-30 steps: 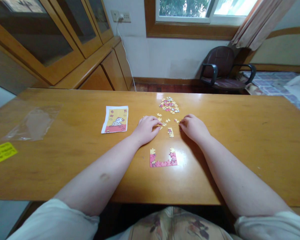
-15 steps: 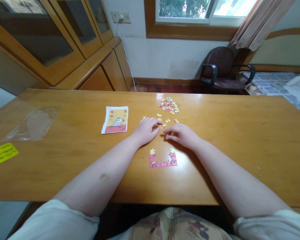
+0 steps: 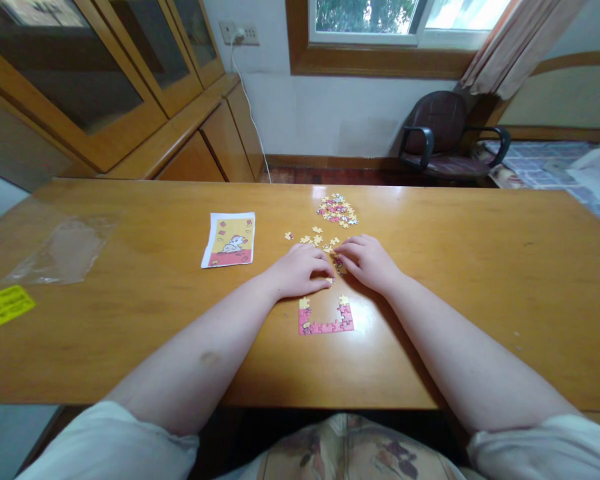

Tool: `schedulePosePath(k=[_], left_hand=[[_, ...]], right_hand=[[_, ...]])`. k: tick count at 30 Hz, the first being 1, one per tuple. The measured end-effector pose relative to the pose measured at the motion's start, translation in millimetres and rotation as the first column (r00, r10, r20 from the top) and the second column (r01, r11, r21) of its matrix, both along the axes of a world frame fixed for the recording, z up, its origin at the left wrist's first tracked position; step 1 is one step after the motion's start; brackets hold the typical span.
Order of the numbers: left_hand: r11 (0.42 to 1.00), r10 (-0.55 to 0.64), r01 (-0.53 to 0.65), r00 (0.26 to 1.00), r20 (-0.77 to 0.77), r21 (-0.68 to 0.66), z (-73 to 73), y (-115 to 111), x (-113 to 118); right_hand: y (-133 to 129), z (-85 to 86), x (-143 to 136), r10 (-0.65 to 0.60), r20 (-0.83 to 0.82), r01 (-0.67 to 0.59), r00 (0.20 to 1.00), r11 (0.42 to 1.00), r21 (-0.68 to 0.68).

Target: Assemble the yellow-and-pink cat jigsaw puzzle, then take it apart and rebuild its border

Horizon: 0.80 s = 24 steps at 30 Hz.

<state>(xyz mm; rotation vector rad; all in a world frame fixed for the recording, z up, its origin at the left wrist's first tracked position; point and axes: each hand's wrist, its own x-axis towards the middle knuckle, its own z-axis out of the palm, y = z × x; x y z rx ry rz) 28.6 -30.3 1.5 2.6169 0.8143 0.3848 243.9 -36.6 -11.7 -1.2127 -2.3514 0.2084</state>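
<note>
My left hand (image 3: 303, 270) rests low over the table, fingers curled. A small light puzzle piece (image 3: 331, 281) shows at its fingertips. Opposite it, my right hand (image 3: 367, 260) pinches a puzzle piece with a dark pink print (image 3: 339, 265). Just nearer to me lies a joined U-shaped puzzle border (image 3: 326, 328), pink along the bottom with yellow pieces at both upper ends. Beyond the hands are several loose yellow pieces (image 3: 317, 230), partly hidden by the fingers. One loose piece (image 3: 289, 236) sits apart to the left.
A heap of mixed puzzle pieces (image 3: 337, 210) lies toward the far table edge. The picture card (image 3: 230, 241) with a white animal is left of my hands. Further left are a clear plastic bag (image 3: 67, 250) and a yellow label (image 3: 5, 309). A chair (image 3: 437, 137) stands beyond the wooden table (image 3: 460, 267).
My left hand has drawn back toward me with a light piece at its fingertips. My right hand has moved slightly away from me and now has a printed piece at its fingers.
</note>
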Motion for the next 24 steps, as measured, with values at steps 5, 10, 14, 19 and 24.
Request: schedulePosePath(k=[5, 10, 14, 19, 24], left_hand=[[1.0, 0.016, -0.017, 0.999, -0.032, -0.008, 1.2, 3.9, -6.4], [0.989, 0.146, -0.142, 0.984, -0.098, 0.042, 4.3, 12.6, -20.6], [0.974, 0.223, -0.215, 0.964, -0.144, 0.071, 5.4, 16.7, -24.5], [0.965, 0.256, -0.249, 0.96, -0.111, 0.079, 6.7, 14.7, -22.8], [0.982, 0.189, -0.186, 0.978, -0.083, 0.042, 1.9, 14.2, -21.2]], right_hand=[[3.4, -1.7, 4.7, -0.095, -0.096, 0.098, 0.991, 0.995, 0.03], [13.4, -7.0, 15.0, -0.258, -0.151, 0.26, 0.954, 0.966, -0.006], [17.1, -9.0, 17.7, -0.298, -0.177, 0.296, 0.938, 0.954, -0.038], [16.8, -9.3, 18.1, -0.326, -0.195, 0.323, 0.925, 0.945, -0.043], [17.4, -11.0, 18.3, -0.389, -0.235, 0.39, 0.891, 0.92, -0.043]])
